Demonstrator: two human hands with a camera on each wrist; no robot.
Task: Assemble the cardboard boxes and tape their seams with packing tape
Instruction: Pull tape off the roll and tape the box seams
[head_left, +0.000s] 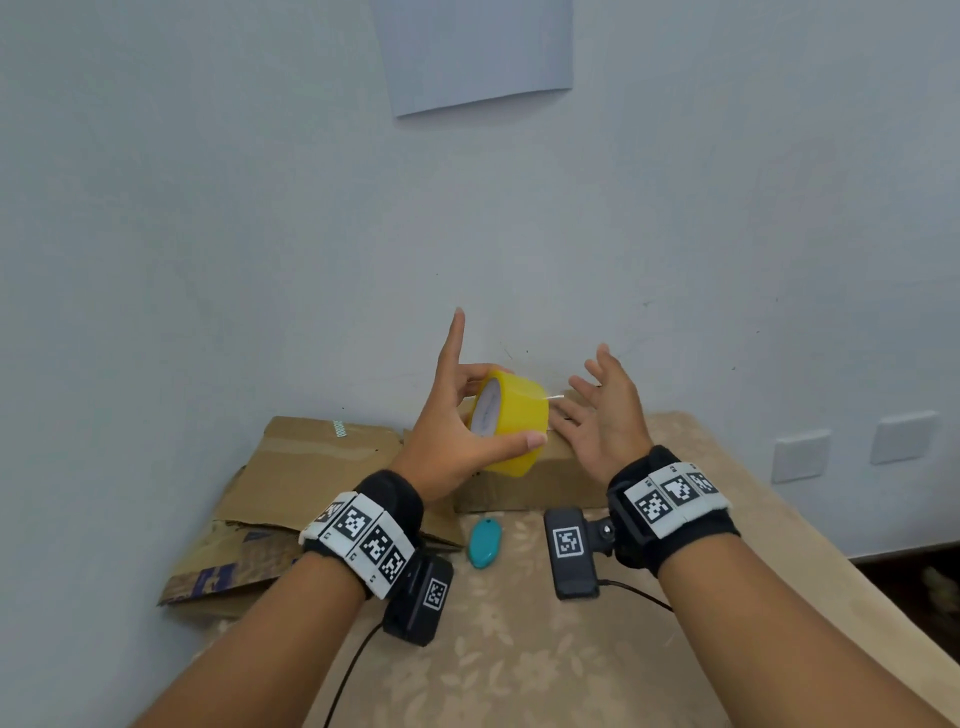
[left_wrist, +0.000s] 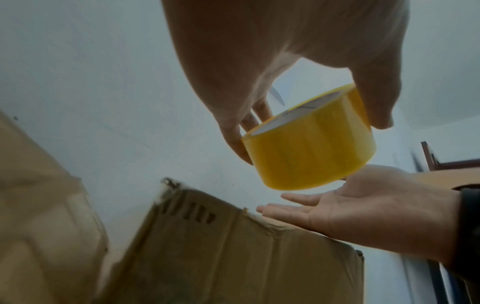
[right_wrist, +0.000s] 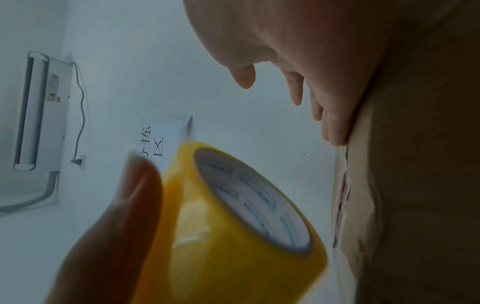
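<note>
Overall: held above an assembled cardboard box (head_left: 530, 467) on the table (head_left: 727, 545), near the wall.
Tape roll (head_left: 511, 426): yellow, in the air; its core axis lies roughly level, tilted, with the white core facing the left hand (head_left: 452, 436).
Left hand: thumb and curled fingers pinch the roll across its width; index finger sticks straight up.
Right hand (head_left: 605, 415): fingers straight and spread, palm toward the roll, holding nothing, just beside it over the box top.
Left wrist view only: right palm under the roll, dark slots in the box side.
Right wrist view only: print inside the core, a wall-mounted unit (right_wrist: 39, 111).
Head view only: flattened cardboard (head_left: 291, 483) left of the box, teal object (head_left: 485, 543) on the table.
</note>
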